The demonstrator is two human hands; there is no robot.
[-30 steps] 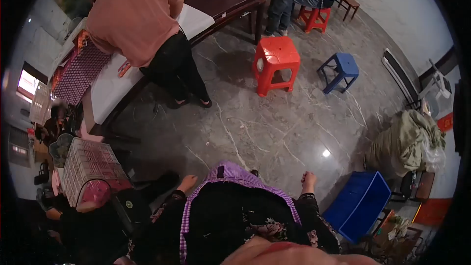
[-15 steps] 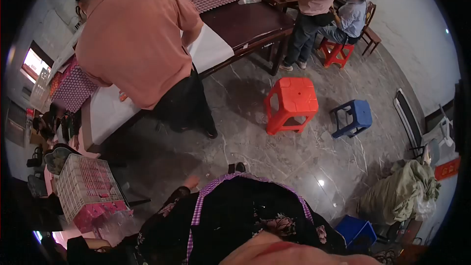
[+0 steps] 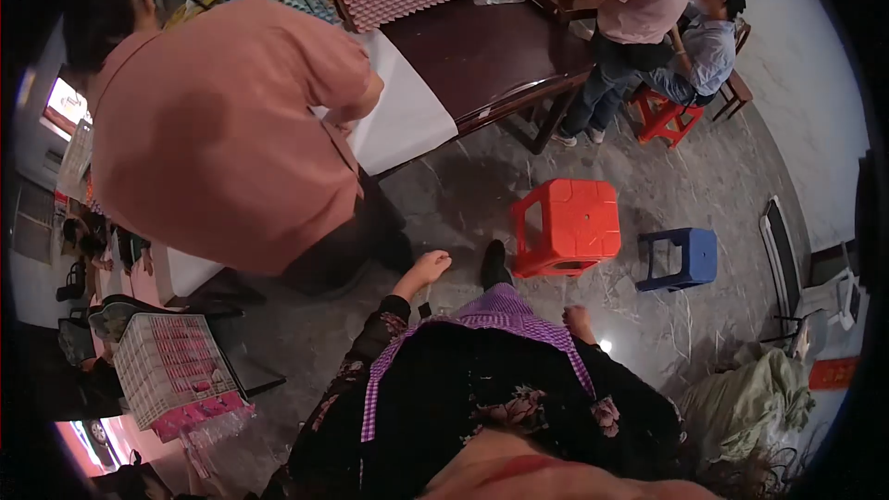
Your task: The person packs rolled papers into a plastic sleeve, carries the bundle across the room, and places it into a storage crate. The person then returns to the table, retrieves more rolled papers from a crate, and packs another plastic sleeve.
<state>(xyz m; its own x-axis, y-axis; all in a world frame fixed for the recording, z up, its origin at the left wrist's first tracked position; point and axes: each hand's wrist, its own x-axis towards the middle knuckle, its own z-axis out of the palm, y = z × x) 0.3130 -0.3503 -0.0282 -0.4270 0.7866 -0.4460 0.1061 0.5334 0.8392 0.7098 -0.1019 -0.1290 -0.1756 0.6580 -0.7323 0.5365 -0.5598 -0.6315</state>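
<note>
Fingers loosely closed, nothing visibly held, left hand (image 3: 430, 269) hangs left of red stool (image 3: 585, 218). Stool stands upright, ahead of both hands; right hand (image 3: 578, 322), just below it in view, looks nearer, grip too blurred to tell. Blue stool (image 3: 696, 257) farther right.

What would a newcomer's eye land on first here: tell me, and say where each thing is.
Likely the nearer red stool, bright against the grey floor just right of centre, with a blue stool to its right. Next, the person in a salmon shirt, large at upper left, bent over a table. At bottom centre, the purple checked apron stands out, the left hand and right hand on either side.
</note>
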